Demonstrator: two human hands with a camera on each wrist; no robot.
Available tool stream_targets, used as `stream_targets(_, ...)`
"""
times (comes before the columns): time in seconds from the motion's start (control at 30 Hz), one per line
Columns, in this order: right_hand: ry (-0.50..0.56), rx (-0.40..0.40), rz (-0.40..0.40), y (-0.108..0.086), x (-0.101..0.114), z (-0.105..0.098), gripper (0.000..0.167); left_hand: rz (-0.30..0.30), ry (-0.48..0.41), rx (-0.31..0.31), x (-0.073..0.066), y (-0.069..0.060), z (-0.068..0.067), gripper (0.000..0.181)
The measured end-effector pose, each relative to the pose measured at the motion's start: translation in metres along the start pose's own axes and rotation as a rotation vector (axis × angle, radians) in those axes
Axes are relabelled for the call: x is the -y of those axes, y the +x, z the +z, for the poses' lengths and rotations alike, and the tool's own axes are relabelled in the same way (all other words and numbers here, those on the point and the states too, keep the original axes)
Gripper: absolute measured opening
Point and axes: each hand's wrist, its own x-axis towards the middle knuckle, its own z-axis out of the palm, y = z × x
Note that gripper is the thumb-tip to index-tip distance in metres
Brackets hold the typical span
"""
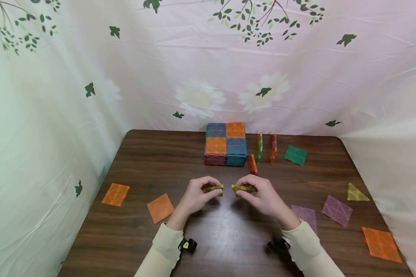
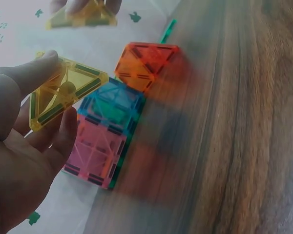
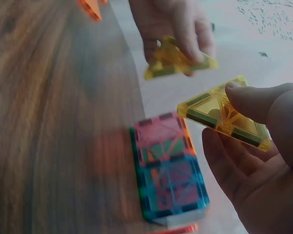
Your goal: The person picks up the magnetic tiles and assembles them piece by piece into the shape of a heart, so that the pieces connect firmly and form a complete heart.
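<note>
My left hand [image 1: 198, 194] pinches a yellow triangular tile [image 2: 66, 90] between thumb and fingers. My right hand [image 1: 261, 194] pinches another yellow triangular tile [image 3: 224, 114] the same way. The two tiles are held above the table, facing each other with a small gap between them. Behind the hands stands a block of joined square tiles [image 1: 216, 145], its top orange and blue in a checker pattern. In the right wrist view its pink and blue side [image 3: 171, 187] shows below the tiles.
Upright tiles, one red-orange [image 1: 252, 164], one green [image 1: 259, 149] and one red [image 1: 273, 149], stand right of the block. A green tile [image 1: 296, 155] lies farther right. Orange tiles [image 1: 160, 208] lie left; purple tiles [image 1: 337, 211], a yellow triangle [image 1: 357, 193] and an orange tile [image 1: 381, 244] lie right.
</note>
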Motion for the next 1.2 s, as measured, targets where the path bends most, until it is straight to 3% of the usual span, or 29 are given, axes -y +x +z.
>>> stream_targets(0.33,0.001,0.030,-0.007,0.006,-0.002,0.017,0.018,-0.018,-0.001,0.015,0.000,-0.001,0.005,0.009)
stream_targets(0.57,-0.005,-0.003,-0.004,0.005,-0.006,0.020,0.020,-0.021,0.001,0.007,0.003,0.000,0.007,0.011)
stream_targets(0.87,-0.066,0.064,0.041,0.002,-0.018,0.032,0.017,0.018,0.212,0.068,0.024,-0.003,0.016,0.010)
stream_targets(1.0,-0.075,0.067,0.021,0.001,-0.019,0.034,0.016,0.026,0.241,0.088,0.028,-0.003,0.017,0.011)
stream_targets(1.2,-0.088,0.009,0.026,-0.005,-0.016,0.019,0.014,0.031,0.273,0.058,0.030,-0.003,0.015,0.013)
